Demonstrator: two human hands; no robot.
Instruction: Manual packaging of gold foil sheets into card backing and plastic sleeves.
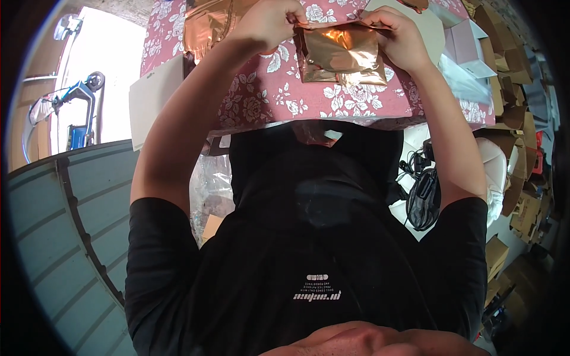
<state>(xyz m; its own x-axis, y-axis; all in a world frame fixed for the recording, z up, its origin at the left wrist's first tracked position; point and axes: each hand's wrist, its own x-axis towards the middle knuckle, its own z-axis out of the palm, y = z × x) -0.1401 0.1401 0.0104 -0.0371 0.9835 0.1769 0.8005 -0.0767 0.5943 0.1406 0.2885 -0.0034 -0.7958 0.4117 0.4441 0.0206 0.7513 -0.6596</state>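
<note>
A shiny copper-coloured foil pouch (341, 56) lies over the flowered tablecloth near the table's front edge. My left hand (270, 21) pinches its far left corner between thumb and fingers. At the far right corner, my right hand (404, 37) is closed on the same pouch, its fingers bent along the far edge. The pouch's far edge looks stretched between both hands. Its nearer part hangs flat and creased toward me. More copper foil (205, 29) lies on the table to the left, partly behind my left forearm.
The table wears a pink cloth (261, 98) with white flowers. A white card (157, 98) stands out past its left edge. On the right are an open white box (466, 47) and clear plastic (469, 89). Several cardboard boxes (519, 121) are piled beyond, and a black bag (423, 199) sits below.
</note>
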